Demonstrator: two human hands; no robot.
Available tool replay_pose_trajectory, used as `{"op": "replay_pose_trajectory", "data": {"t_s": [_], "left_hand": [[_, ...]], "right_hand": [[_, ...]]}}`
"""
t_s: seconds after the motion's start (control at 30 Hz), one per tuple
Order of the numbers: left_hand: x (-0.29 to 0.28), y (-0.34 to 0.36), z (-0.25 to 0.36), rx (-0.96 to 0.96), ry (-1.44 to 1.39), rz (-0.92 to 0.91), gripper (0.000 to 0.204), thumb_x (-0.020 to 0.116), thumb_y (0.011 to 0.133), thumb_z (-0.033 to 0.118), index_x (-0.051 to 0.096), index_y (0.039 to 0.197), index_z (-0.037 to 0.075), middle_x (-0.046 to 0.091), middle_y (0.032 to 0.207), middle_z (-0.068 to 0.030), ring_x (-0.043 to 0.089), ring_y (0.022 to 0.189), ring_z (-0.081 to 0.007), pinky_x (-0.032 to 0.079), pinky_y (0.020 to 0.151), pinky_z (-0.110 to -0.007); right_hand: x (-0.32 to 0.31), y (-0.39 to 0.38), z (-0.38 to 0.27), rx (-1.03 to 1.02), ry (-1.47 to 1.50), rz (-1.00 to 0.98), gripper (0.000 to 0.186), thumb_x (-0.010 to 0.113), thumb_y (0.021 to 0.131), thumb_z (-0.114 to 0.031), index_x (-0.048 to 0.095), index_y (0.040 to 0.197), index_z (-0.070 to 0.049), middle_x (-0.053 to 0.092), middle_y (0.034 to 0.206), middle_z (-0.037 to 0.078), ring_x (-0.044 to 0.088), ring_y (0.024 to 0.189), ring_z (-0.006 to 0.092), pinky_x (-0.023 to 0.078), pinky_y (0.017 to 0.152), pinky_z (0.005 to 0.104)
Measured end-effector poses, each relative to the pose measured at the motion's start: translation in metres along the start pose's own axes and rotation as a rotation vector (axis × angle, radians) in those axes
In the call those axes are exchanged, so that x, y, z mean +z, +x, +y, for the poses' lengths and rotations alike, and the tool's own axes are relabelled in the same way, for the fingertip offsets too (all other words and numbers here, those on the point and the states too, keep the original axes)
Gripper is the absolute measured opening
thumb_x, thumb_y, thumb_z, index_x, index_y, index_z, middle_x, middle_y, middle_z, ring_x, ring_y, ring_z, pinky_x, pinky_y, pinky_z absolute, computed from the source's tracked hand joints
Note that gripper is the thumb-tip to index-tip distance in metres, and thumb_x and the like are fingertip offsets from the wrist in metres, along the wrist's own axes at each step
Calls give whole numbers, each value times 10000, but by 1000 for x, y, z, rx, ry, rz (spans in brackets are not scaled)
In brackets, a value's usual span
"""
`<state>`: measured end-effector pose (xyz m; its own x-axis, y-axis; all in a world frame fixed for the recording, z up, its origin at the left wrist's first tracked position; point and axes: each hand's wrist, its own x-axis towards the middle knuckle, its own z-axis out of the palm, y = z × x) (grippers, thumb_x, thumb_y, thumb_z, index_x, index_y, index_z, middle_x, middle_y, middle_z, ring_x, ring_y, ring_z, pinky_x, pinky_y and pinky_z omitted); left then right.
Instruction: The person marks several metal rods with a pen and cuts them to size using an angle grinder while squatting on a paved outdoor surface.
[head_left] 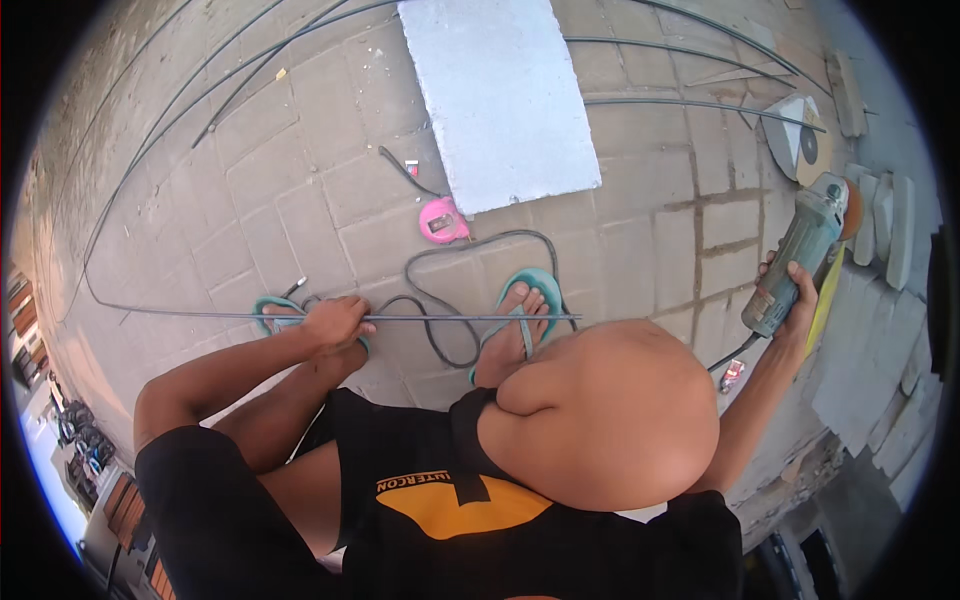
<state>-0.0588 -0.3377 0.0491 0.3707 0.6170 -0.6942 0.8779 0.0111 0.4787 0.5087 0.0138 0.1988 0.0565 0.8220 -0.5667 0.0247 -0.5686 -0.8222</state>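
Note:
My left hand [337,322] is closed around a thin metal rod [450,318] that runs level above the paving, its free end near my bent knee. Farther left, the rod curves away toward the back. Out to the right, my right hand [797,300] grips the body of an angle grinder [788,268], held up away from the rod. Its orange-brown disc [853,208] points to the far side, and a black power cord [735,354] leaves its lower end.
A pale slab [510,105] lies ahead on the paving, a pink tape measure [442,220] at its near corner. Black cable [412,262] loops around my sandalled feet. More rods [690,103] lie beyond. Stone pieces [890,225] line the right side, and a small red packet [733,375] lies there.

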Motion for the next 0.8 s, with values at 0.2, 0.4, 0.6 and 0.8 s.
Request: {"op": "replay_pose_trajectory", "data": {"t_s": [0.2, 0.4, 0.6, 0.8], "left_hand": [[-16, 25, -23, -19, -117, 71, 368, 499, 977, 410, 533, 1022, 46, 627, 765, -202, 618, 779, -438, 474, 708, -532], [-29, 63, -13, -184, -5, 333, 242, 594, 925, 279, 594, 994, 47, 619, 864, -179, 613, 872, -398, 469, 750, -519], [-113, 76, -41, -196, 501, 594, 191, 715, 805, 173, 641, 925, 44, 557, 1006, -123, 565, 981, -311, 462, 799, -437], [-274, 127, 2, 265, 461, 1025, 216, 670, 833, 126, 567, 1011, 59, 560, 989, -109, 568, 934, -308, 469, 788, -425]], "right_hand": [[9, -6, -17, -38, -53, 32, 495, 652, 780, -289, 568, 1117, 65, 640, 879, 164, 626, 674, 238, 538, 567, 323], [13, -6, -14, -81, -33, -17, 506, 650, 771, -256, 547, 1151, 62, 643, 896, 165, 632, 683, 242, 543, 545, 331], [44, 1, -14, -164, -62, -59, 437, 666, 745, -232, 570, 1049, 67, 650, 847, 157, 643, 639, 233, 552, 529, 346], [53, 10, -19, -141, -153, -65, 455, 672, 748, -268, 580, 1041, 67, 633, 821, 149, 629, 635, 226, 546, 534, 341]]}}
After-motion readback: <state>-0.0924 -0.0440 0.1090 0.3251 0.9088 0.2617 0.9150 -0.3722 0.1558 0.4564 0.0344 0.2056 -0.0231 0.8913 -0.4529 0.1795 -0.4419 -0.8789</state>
